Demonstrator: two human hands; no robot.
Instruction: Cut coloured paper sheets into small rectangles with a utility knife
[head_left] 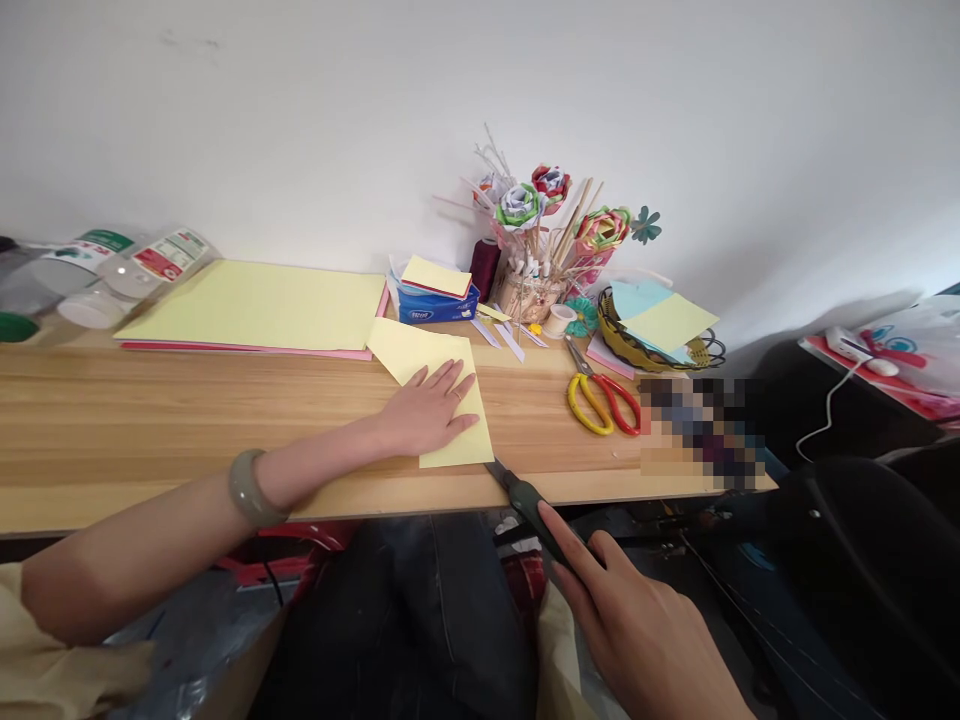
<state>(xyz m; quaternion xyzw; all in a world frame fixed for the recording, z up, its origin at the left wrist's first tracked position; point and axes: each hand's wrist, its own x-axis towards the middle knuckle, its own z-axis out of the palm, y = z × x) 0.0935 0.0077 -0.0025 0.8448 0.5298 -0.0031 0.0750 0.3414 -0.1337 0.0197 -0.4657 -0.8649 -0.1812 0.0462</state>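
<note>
A folded sheet of yellow paper [457,447] lies near the front edge of the wooden table. My left hand [429,408] rests flat on it, fingers stretched out and pressing it down. In my right hand [630,610] is a knife [534,505] with a dark green handle, the index finger laid along its top. The dark blade points up and left, its tip at the paper's lower right corner; whether it is inside the fold I cannot tell. Scissors [600,395] with one yellow and one red handle lie on the table to the right of the paper.
A stack of large coloured sheets [262,300] lies at the back left, beside clear plastic bottles [150,265]. Behind the paper stand a blue tissue pack [435,303], a pot of paper flowers [532,285] and a basket [622,345] with paper. The table's front edge [337,515] runs below my wrists.
</note>
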